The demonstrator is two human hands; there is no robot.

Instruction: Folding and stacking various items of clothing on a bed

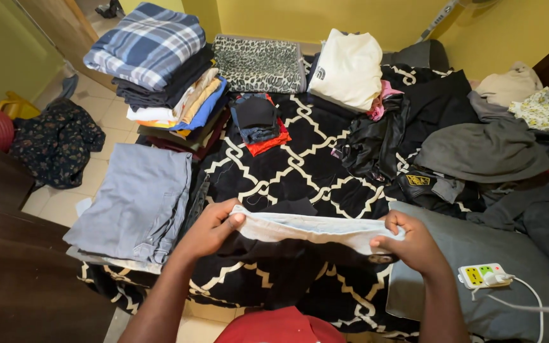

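Fingers [233, 219] of the left hand [211, 230] and right hand [414, 244] are closed on the two ends of one dark garment with a white lining band [312, 228], held lengthwise left to right over the black-and-white patterned bedspread [300, 171], its lower part hidden in shadow.

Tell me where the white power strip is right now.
In the head view the white power strip lies at lower right on the grey pillow, just right of the right hand, its white cable trailing off toward the right edge.
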